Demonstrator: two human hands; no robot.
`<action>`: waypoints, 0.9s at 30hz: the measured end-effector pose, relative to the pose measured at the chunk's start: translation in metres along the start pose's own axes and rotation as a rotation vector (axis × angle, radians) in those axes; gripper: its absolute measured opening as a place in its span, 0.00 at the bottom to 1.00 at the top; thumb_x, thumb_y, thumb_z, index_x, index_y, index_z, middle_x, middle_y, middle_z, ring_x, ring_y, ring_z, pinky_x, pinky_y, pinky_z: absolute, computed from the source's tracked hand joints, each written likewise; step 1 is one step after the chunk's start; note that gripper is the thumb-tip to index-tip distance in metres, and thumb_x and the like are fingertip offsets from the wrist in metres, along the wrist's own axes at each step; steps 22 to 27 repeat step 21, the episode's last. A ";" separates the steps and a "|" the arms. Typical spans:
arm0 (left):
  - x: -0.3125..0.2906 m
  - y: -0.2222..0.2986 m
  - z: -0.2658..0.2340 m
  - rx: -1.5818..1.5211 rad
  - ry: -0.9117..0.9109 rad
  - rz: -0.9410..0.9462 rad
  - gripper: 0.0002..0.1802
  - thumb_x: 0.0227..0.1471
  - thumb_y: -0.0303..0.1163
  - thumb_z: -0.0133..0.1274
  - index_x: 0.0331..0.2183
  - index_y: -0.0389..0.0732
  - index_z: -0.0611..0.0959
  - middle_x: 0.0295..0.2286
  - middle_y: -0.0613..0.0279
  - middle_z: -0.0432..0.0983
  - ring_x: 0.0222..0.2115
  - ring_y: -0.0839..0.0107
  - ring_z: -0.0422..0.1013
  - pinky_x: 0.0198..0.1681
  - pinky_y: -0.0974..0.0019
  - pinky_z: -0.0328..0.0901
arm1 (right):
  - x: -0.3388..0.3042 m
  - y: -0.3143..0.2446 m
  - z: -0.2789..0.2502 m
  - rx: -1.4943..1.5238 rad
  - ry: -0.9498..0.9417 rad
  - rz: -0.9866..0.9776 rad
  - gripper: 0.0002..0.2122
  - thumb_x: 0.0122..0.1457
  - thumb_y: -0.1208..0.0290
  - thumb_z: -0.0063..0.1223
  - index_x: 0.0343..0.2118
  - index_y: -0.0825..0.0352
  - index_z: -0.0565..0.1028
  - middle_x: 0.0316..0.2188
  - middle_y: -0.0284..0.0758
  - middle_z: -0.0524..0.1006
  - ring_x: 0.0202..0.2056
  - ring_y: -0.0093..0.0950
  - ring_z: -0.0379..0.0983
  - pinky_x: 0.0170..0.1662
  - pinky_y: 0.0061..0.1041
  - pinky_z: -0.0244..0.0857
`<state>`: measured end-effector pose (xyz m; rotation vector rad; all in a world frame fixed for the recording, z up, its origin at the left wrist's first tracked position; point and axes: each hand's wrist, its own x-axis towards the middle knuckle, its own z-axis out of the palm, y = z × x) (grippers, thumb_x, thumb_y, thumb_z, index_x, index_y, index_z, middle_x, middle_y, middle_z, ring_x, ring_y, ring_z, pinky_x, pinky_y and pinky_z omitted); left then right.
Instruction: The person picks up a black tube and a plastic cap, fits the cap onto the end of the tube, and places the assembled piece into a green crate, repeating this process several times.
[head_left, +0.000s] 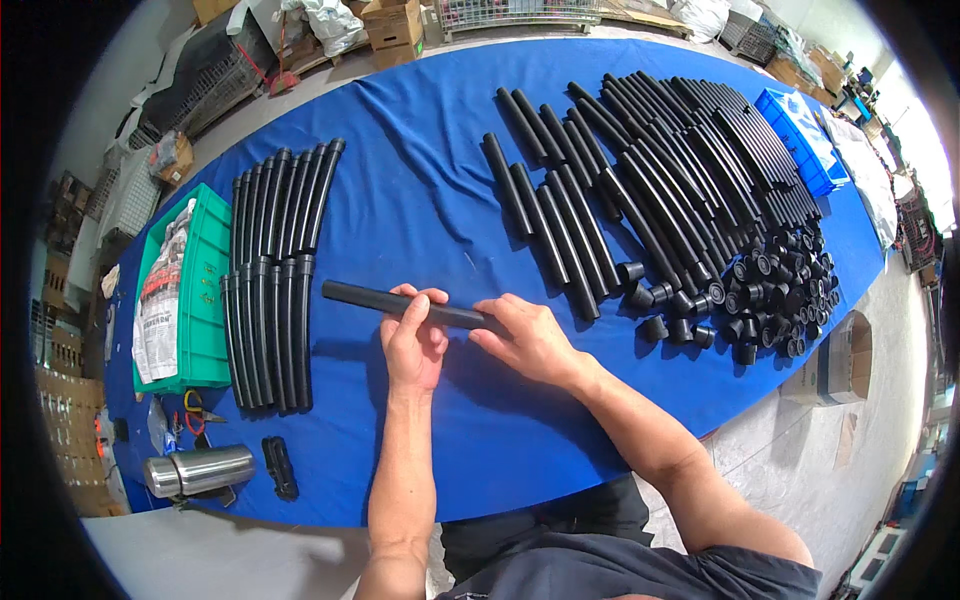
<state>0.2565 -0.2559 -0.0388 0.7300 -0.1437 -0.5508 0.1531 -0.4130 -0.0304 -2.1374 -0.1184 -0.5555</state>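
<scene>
A straight black tube [362, 296] lies across both of my hands above the blue cloth. My left hand [413, 340] grips it near the middle, thumb on top and fingers beneath. Over the tube's right end closes my right hand [528, 338], which hides that end; whether a cap sits there I cannot tell. To the left, black tubes with wider collars at their upper ends [262, 330] lie in two rows. Plain black tubes [560, 225] spread over the right side, and a heap of short black end caps [770, 290] lies below them.
At the left stands a green crate [205, 300] with printed paper inside. Nearer me are a steel flask [205, 470], a small black tool-like item [280, 468] and yellow-handled scissors [195, 405]. A blue basket [800, 145] is at the far right; a cardboard box [845, 360] stands beyond the table edge.
</scene>
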 end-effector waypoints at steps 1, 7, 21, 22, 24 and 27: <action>-0.001 0.002 0.005 -0.011 0.034 -0.022 0.09 0.56 0.27 0.55 0.37 0.46 0.72 0.32 0.53 0.79 0.15 0.79 0.68 0.12 0.78 0.60 | 0.000 -0.003 0.000 -0.049 0.024 0.001 0.13 0.55 0.67 0.60 0.40 0.70 0.74 0.28 0.42 0.75 0.28 0.39 0.74 0.30 0.34 0.68; 0.000 -0.002 -0.009 -0.009 0.046 -0.026 0.08 0.56 0.27 0.56 0.37 0.47 0.73 0.31 0.54 0.78 0.14 0.79 0.67 0.11 0.78 0.60 | -0.001 0.002 0.006 -0.062 -0.003 0.026 0.14 0.53 0.68 0.62 0.38 0.70 0.73 0.27 0.43 0.74 0.28 0.42 0.74 0.30 0.37 0.67; 0.000 0.000 -0.010 -0.011 -0.007 -0.028 0.07 0.57 0.27 0.54 0.37 0.46 0.74 0.31 0.56 0.78 0.14 0.78 0.67 0.11 0.78 0.61 | 0.006 -0.002 -0.005 0.467 -0.216 0.639 0.18 0.59 0.56 0.57 0.39 0.69 0.77 0.15 0.28 0.71 0.17 0.16 0.69 0.18 0.21 0.63; 0.000 0.000 -0.010 -0.011 -0.007 -0.028 0.07 0.57 0.27 0.54 0.37 0.46 0.74 0.31 0.56 0.78 0.14 0.78 0.67 0.11 0.78 0.61 | 0.006 -0.002 -0.005 0.467 -0.216 0.639 0.18 0.59 0.56 0.57 0.39 0.69 0.77 0.15 0.28 0.71 0.17 0.16 0.69 0.18 0.21 0.63; 0.000 0.000 -0.010 -0.011 -0.007 -0.028 0.07 0.57 0.27 0.54 0.37 0.46 0.74 0.31 0.56 0.78 0.14 0.78 0.67 0.11 0.78 0.61 | 0.006 -0.002 -0.005 0.467 -0.216 0.639 0.18 0.59 0.56 0.57 0.39 0.69 0.77 0.15 0.28 0.71 0.17 0.16 0.69 0.18 0.21 0.63; 0.000 0.000 -0.010 -0.011 -0.007 -0.028 0.07 0.57 0.27 0.54 0.37 0.46 0.74 0.31 0.56 0.78 0.14 0.78 0.67 0.11 0.78 0.61 | 0.006 -0.002 -0.005 0.467 -0.216 0.639 0.18 0.59 0.56 0.57 0.39 0.69 0.77 0.15 0.28 0.71 0.17 0.16 0.69 0.18 0.21 0.63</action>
